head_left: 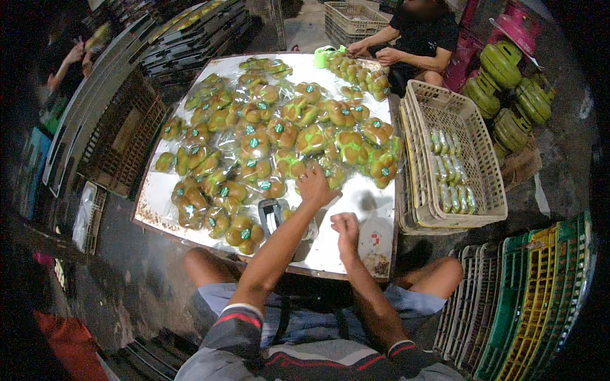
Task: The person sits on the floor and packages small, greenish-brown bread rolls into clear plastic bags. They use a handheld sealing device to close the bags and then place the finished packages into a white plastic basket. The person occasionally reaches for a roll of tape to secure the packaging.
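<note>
Many buns in clear plastic bags point(279, 133), brown and green with small green labels, cover most of the white table point(162, 190). My left hand point(316, 185) reaches over the near edge of the pile, its fingers apart and touching a bagged bun point(333, 173). Closer to me, my right hand point(346, 230) hovers over the table with curled fingers; whether something small is in them is hidden. Left of my left forearm stands a dark tape dispenser point(271, 217). Beside my right hand lies a pale plastic piece with a red mark point(375, 240).
Across the table, another person's hands point(375, 52) work by a bright green tape dispenser point(320, 58). A cream crate point(454, 152) with bagged items stands at the right, gas cylinders point(502, 63) behind it. Stacked crates point(515, 305) flank me; a brown crate point(124, 133) is left.
</note>
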`<state>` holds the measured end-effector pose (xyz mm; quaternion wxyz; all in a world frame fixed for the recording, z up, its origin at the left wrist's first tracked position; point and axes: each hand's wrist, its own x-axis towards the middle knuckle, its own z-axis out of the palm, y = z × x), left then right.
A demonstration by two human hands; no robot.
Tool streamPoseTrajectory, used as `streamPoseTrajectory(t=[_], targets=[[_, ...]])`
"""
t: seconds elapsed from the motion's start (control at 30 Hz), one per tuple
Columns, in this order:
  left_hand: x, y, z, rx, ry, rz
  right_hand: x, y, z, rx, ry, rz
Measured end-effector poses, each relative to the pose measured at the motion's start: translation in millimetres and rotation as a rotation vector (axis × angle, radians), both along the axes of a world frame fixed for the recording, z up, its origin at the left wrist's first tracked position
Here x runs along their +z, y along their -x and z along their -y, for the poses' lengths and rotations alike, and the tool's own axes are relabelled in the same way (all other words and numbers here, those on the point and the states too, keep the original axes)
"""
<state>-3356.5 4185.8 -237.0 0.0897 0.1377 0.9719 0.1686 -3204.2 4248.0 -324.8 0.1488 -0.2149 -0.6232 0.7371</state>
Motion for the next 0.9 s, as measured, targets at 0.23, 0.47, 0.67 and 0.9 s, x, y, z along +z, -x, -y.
streamPoseTrajectory(t=[0.23, 0.47, 0.67, 0.9], targets=[[60, -123, 99, -0.463, -0.492, -0.258, 83, -8, -24, 0.131, 0.690, 0.043], [76, -176, 140, 0.253, -1.300, 0.648, 115, -54, 7, 0.521, -0.007, -0.035], [83, -200, 159, -0.187, -0.906, 0.661, 191, -69, 15, 0.487, -0.492, -0.050], [71, -193, 194, -0.113, -1.417, 1.230, 198, -76, 17, 0.683, -0.385, -0.184]])
